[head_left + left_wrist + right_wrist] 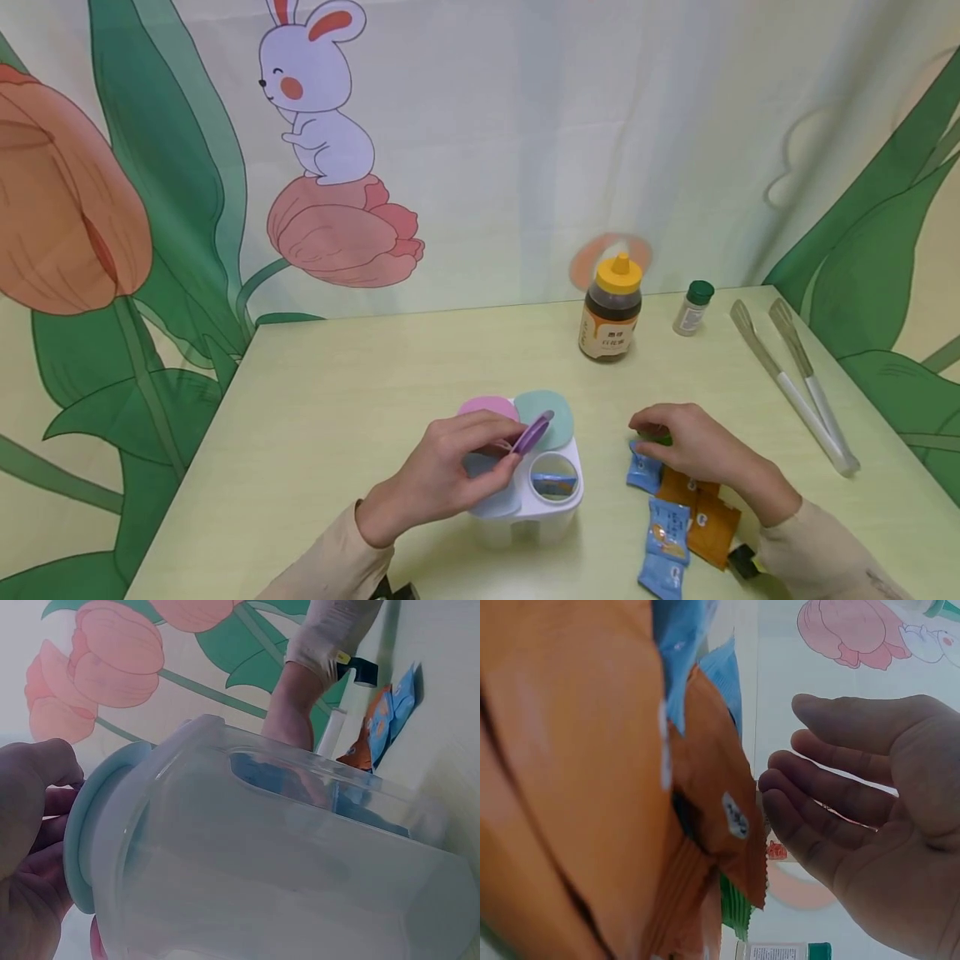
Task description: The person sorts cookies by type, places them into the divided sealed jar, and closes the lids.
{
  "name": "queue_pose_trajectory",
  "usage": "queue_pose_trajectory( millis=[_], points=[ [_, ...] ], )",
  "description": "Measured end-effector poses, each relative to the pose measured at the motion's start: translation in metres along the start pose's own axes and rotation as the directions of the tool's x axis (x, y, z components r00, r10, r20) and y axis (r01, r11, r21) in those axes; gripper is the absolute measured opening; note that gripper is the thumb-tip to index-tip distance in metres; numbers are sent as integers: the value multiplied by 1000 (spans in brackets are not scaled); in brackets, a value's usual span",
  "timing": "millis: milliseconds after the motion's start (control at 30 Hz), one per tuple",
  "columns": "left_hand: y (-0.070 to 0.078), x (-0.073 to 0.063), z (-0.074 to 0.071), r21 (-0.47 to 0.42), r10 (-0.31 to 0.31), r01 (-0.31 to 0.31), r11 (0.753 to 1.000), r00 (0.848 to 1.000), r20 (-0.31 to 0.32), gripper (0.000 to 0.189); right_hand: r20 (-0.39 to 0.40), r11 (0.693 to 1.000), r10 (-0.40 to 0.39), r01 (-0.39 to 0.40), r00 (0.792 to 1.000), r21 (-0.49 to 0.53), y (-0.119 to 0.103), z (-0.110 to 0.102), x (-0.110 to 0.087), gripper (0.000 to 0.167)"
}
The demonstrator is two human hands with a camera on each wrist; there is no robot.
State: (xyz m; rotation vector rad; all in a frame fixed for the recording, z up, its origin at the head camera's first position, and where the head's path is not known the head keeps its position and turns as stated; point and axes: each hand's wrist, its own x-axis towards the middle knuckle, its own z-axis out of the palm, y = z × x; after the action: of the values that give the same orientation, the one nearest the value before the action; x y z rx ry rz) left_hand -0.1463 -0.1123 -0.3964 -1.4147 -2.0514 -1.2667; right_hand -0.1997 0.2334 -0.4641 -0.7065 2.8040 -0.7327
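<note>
My left hand (457, 467) pinches a purple lid (533, 432) on edge, thumb below and fingers above, over a white canister (525, 533). Pink (487, 406), teal (545, 417) and pale blue (501, 500) lids cover its other compartments. Its front right opening has no lid, and a blue packet (555, 483) lies inside. The see-through wall in the left wrist view also shows blue within. My right hand (690, 442) hovers over small snack packets, fingers loosely bent and nothing held. Under its fingertips shows a bit of a green packet (736, 909).
Blue packets (667, 529) and orange packets (712, 529) lie in a loose pile right of the canister. Farther back stand a honey bottle (611, 317) with a yellow cap and a small green-capped jar (692, 310). Metal tongs (806, 400) lie at the far right.
</note>
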Motion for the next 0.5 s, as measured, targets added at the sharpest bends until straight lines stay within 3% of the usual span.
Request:
queue_pose_trajectory(
  millis=[500],
  points=[
    [0, 0, -1, 4, -3, 3, 1000, 1000, 4, 22, 75, 999, 33, -30, 997, -37, 3, 6, 2, 32]
  ],
)
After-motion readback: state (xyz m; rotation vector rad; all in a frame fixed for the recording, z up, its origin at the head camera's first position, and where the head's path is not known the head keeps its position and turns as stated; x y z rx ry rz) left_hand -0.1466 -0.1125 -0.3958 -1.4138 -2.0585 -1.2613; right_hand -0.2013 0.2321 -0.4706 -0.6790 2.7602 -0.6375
